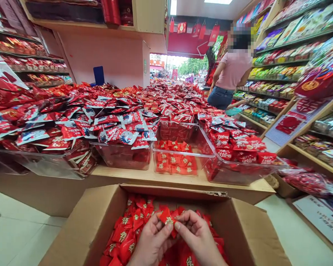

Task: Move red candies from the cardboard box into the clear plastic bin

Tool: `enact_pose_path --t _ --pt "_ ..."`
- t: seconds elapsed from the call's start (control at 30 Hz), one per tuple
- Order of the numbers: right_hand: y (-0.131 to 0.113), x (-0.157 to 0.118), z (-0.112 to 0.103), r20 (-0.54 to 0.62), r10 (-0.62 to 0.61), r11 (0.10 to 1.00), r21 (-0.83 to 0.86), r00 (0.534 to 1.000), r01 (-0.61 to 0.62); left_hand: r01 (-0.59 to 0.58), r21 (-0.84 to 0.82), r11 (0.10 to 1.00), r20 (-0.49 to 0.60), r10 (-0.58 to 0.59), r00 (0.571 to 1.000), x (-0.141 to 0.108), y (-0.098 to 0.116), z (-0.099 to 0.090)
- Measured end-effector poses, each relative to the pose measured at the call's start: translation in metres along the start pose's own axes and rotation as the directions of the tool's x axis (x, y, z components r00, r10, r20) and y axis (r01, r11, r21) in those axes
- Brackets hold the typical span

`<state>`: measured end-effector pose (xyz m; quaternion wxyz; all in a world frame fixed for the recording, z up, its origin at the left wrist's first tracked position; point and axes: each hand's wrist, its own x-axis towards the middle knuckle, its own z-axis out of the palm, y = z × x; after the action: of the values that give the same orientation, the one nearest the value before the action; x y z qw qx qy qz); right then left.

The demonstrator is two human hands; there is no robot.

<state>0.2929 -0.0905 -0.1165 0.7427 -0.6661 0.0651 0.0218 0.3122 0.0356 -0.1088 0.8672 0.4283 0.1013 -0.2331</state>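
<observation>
Between my two hands is a small red packet (168, 218) with gold print, held over an open cardboard box (100, 225). My left hand (155, 234) pinches its left side between thumb and fingers. On its right side, my right hand (194, 234) has the thumb and fingertips closed. Many like red packets (123, 236) fill the box below and around my hands. Straight ahead on the wooden shelf stands a clear plastic bin (205, 147), with similar red packets (176, 162) laid in rows on its bottom.
Bins heaped with red and white packets (122, 125) stand left of the clear bin, and a heaped bin (238, 147) stands right. A person (234, 70) in a pink top stands beyond, near stocked shelves (288, 62). The wooden ledge (122, 175) runs behind the box.
</observation>
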Motion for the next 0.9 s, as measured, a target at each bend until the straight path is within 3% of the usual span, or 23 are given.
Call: enact_pose_path --t 0.1,0.2,0.27,0.37,0.43,0.53,0.63,0.73,0.8,0.87,0.9 --pt "-0.013 -0.001 -0.006 0.013 -0.066 0.987 -0.144 0.998 0.067 -0.047 0.237 0.970 0.079 0.029 0.996 0.000 0.000 -0.002" --pt "-0.031 -0.001 -0.010 0.182 -0.109 0.934 -0.318 0.977 0.164 -0.169 0.431 0.887 0.244 0.066 0.968 -0.001 0.003 -0.006" --pt "-0.039 0.000 -0.010 0.281 -0.084 0.868 -0.451 0.956 0.208 -0.190 0.467 0.864 0.237 0.084 0.968 -0.002 0.004 -0.006" --pt "-0.045 0.000 -0.009 0.273 -0.016 0.806 -0.566 0.962 0.174 -0.179 0.492 0.852 0.170 0.108 0.979 -0.007 0.007 -0.005" --pt "-0.054 -0.001 -0.011 0.287 0.010 0.796 -0.582 0.958 0.166 -0.210 0.470 0.857 0.184 0.137 0.973 -0.010 0.010 -0.002" --pt "-0.093 -0.002 -0.020 0.326 -0.097 0.755 -0.592 0.940 0.283 -0.263 0.426 0.866 0.213 0.187 0.959 -0.013 0.015 -0.001" --pt "-0.156 0.018 -0.032 0.217 -0.366 0.688 -0.592 0.905 0.420 -0.239 0.476 0.846 0.181 0.172 0.968 -0.011 0.015 -0.003" --pt "-0.205 0.068 -0.039 -0.011 -0.538 0.615 -0.689 0.843 0.384 -0.193 0.555 0.809 0.166 0.120 0.979 -0.006 0.009 -0.007" --pt "-0.212 0.110 -0.038 -0.071 -0.416 0.610 -0.761 0.907 0.220 -0.177 0.583 0.793 0.178 0.088 0.980 -0.003 0.004 -0.010" --pt "-0.200 0.147 -0.034 -0.064 -0.159 0.611 -0.791 0.985 0.047 -0.160 0.601 0.783 0.192 0.053 0.980 -0.002 0.000 -0.012" --pt "-0.190 0.161 -0.031 -0.042 -0.032 0.605 -0.796 0.999 -0.014 -0.151 0.607 0.780 0.203 0.032 0.979 -0.001 -0.001 -0.013"
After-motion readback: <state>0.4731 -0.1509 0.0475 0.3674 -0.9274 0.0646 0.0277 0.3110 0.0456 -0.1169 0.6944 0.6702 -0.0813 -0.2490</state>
